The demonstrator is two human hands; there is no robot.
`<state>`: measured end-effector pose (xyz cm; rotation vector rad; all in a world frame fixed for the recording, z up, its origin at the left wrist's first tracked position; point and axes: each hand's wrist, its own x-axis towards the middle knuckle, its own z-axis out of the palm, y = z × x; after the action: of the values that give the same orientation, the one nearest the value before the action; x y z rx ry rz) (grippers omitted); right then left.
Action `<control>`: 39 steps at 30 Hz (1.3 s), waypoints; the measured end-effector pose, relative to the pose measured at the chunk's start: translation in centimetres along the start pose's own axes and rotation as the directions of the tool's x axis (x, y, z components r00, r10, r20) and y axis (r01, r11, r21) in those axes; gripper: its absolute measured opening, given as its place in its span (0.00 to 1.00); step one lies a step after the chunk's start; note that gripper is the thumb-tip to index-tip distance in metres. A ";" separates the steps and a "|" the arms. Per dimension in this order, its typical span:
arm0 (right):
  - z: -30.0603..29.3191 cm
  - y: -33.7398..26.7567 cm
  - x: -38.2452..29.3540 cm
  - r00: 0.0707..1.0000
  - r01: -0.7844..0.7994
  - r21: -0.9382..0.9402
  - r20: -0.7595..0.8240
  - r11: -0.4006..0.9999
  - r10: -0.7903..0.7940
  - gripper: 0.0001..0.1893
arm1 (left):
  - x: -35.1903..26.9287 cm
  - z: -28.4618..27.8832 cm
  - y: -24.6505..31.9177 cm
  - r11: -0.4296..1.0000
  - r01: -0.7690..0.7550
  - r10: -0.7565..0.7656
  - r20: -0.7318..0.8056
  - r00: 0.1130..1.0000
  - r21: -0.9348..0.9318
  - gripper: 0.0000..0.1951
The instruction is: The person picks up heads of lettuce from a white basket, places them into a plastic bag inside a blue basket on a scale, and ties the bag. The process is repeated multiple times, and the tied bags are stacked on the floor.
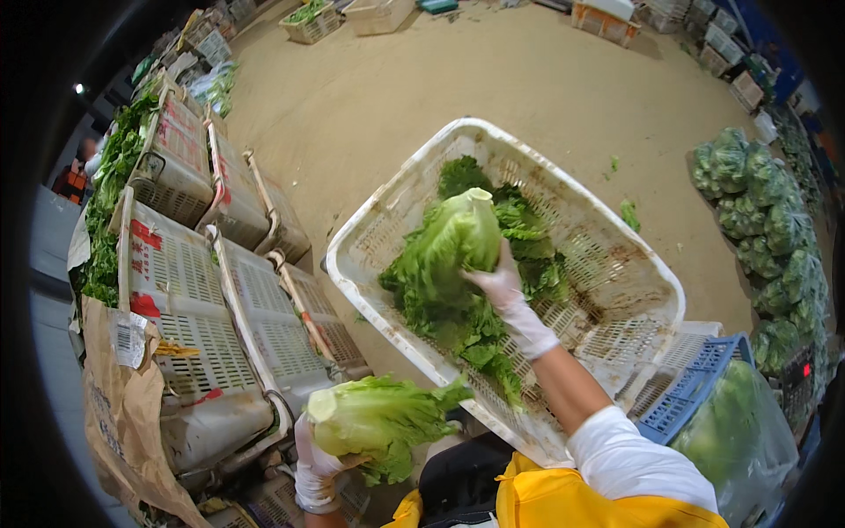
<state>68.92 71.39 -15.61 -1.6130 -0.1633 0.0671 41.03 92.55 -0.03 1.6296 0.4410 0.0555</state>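
My left hand (318,459), in a thin white glove, holds a head of leafy lettuce (379,422) by its base. Its pale cut stem faces left and its leaves point right, just outside the near rim of a large white plastic crate (614,257). Inside that crate, my gloved right hand (505,290) grips a second lettuce head (462,231) low on its side, with the cut stem upward. Loose dark green lettuce leaves (485,336) lie under and around it. Brown dirt stains the crate's slotted walls.
Stacked white crates (198,317) stand at left, topped with leafy greens (109,231); brown paper (122,402) hangs over one. At right are a blue plastic crate (693,389), a clear bag of greens (733,429) and several bagged vegetables (769,231). Leaf scraps (629,214) dot the floor.
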 end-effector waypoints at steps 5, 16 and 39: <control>-9.1 -14.6 -4.4 0.944 0.058 -0.013 0.325 0.998 -0.050 0.44 | 5.1 0.9 4.5 0.946 0.021 0.143 0.472 0.870 -0.325 0.63; -20.1 -22.7 -23.0 0.827 -0.261 0.058 0.528 0.964 0.192 0.45 | 0.5 14.8 3.9 0.937 0.266 0.063 0.857 0.511 -0.227 0.54; -66.4 -28.0 -63.7 0.661 0.157 0.189 -0.749 0.969 0.040 0.15 | -28.8 61.0 16.9 0.902 0.033 0.431 0.902 -0.040 -0.430 0.33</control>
<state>13.73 -2.44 11.95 -1.2703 0.4322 -0.6197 36.61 24.97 15.62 0.9410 -0.9980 -0.8078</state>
